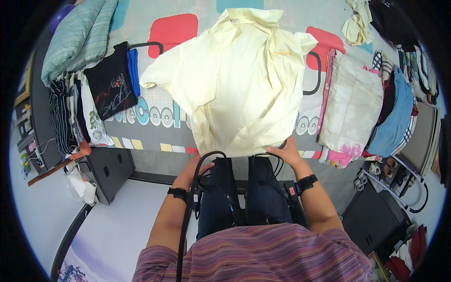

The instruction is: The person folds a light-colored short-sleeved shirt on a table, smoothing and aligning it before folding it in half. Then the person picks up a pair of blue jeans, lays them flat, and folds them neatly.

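A pale yellow short-sleeved shirt (244, 94) lies spread on the bed, its collar at the far side and its hem toward me. Its front hangs unbuttoned, with loose folds down the middle and right side. My right hand (287, 152) pinches the hem's right corner, thumb on top and the other fingers mostly hidden beneath the cloth. At the left corner of the hem, my left hand (191, 168) is closed on the fabric, partly covered by a black cable (188, 207).
The patterned bed sheet (169, 127) lies under everything. Left are a folded black T-shirt (110, 84), more clothes and a striped teal quilt (75, 40). Right are beige folded cloth (352, 98), blue denim (394, 113) and a crumpled cream garment (357, 26). Cables cross my lap.
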`<state>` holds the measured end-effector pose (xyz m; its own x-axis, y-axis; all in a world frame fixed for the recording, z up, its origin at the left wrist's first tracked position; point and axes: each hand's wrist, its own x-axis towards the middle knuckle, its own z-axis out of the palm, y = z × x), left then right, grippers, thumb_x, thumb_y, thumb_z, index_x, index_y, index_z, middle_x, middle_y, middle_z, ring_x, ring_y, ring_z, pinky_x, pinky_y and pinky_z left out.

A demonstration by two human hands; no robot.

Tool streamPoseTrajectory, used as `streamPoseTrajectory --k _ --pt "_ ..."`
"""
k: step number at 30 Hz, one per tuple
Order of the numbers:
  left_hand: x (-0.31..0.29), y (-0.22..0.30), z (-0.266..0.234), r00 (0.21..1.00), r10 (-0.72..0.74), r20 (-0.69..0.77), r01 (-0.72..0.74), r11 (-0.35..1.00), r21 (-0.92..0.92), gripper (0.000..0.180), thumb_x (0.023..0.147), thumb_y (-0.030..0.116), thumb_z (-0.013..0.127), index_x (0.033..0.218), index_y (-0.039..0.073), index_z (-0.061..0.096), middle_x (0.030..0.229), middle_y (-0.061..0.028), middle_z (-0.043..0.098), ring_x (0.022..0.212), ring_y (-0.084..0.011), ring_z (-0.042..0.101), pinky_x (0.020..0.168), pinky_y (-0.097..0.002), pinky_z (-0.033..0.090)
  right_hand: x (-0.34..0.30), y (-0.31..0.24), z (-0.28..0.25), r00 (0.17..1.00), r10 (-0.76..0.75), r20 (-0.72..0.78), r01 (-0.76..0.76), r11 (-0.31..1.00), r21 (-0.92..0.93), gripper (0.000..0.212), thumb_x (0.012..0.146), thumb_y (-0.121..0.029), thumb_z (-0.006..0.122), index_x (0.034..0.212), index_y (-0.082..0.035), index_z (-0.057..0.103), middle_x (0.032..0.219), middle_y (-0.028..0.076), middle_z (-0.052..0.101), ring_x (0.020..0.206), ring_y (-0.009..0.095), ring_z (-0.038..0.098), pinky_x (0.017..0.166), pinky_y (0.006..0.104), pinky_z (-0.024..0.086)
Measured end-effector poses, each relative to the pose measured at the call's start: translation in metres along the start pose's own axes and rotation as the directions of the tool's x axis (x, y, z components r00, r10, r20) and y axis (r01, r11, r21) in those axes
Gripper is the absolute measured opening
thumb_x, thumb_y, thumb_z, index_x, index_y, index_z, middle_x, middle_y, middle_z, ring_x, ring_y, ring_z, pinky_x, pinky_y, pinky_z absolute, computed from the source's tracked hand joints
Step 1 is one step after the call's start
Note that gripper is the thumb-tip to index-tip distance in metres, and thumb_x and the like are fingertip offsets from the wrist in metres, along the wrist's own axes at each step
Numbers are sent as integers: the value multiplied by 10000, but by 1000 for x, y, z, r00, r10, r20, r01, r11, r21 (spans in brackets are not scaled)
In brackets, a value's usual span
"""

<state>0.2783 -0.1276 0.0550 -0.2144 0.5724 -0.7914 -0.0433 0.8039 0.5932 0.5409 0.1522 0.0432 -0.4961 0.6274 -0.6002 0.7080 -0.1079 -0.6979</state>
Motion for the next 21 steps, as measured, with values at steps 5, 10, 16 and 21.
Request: streamPoseTrajectory --k 5,10,16,21 --pt "-4 -3 -4 944 -311 -113 215 838 -502 354 928 252 605 1157 -17 635 1133 -116 665 1024 -227 633 897 -320 476 3 -5 -11 953 299 -53 -209 774 598 484 865 -153 681 1267 47 501 1215 131 603 1131 216 561 987 340 414" --pt "-20 8 -43 911 -302 -281 -65 566 -822 476 976 362 552 1287 3 520 1233 -106 590 1062 -219 609 875 -364 513 -31 -8 -40 920 392 9 -226 512 829 453 951 -101 549 1363 29 415 1330 122 532 1185 222 540 987 334 442" --pt "22 119 -119 863 -364 -351 -17 674 -739 577 919 346 652 1256 -90 480 1181 -176 605 1042 -264 626 834 -418 548 43 -53 -87 900 435 -9 -327 690 646 355 964 -132 533 1279 31 511 1163 124 630 986 218 626 830 353 515" --pt "28 312 -258 617 330 -715 -779 387 -493 290 874 81 652 1152 48 577 1056 -94 641 930 -242 643 836 -384 539 153 -254 -204 893 -35 -449 325 741 588 308 958 -163 539 1206 18 556 1125 114 633 969 219 622 840 354 513"
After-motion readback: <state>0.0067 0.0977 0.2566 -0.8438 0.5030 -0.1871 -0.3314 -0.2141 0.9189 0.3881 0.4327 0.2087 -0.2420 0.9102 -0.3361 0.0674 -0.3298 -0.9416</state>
